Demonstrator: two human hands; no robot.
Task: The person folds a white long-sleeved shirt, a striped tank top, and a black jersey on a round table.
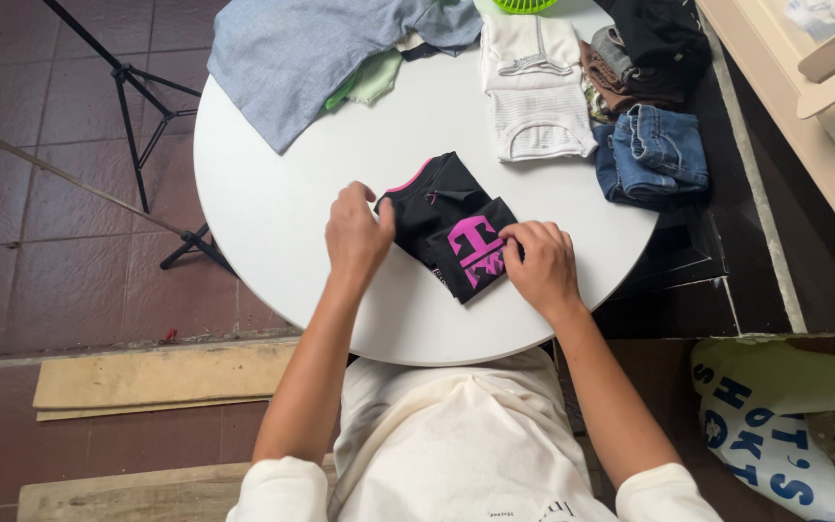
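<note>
I see a soft black folded garment [451,229] with pink trim and print at mid-frame on the smooth round white table [273,203]; my left hand [358,235] pinches its left edge, my right hand [540,266] presses its right corner; bare tabletop lies left; folded jeans [656,153] sit upper right near the rim.

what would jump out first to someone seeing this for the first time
First, the black garment with bright pink print, folded small at the near middle of the round white table, with the left hand pressing its left edge and the right hand on its right corner. Next, the clothes along the far edge: a grey-blue shirt, white ribbed tops and folded jeans.
</note>
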